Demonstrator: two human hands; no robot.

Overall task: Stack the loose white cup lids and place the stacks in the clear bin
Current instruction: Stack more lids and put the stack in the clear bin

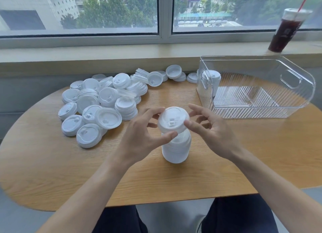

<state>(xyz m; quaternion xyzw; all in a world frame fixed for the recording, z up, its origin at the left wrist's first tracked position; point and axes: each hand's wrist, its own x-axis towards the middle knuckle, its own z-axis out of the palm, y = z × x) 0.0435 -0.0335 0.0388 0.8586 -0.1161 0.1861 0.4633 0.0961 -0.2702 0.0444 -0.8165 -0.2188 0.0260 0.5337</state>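
Bin (pixel 294 95) holding one lid stack (pixel 213 82) (upright), hands (pixel 176 131) pinching top lid (pixel 173 119).

We see bright, even daylight from the window (pixel 160 11) ahead, only soft shadows on the counter (pixel 244 145), slight motion blur, and wide-angle bending at the edges.

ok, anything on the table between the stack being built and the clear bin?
Only the right hand, beside the stack. Past it, the head view shows bare wood up to the clear bin; the loose lids lie left.
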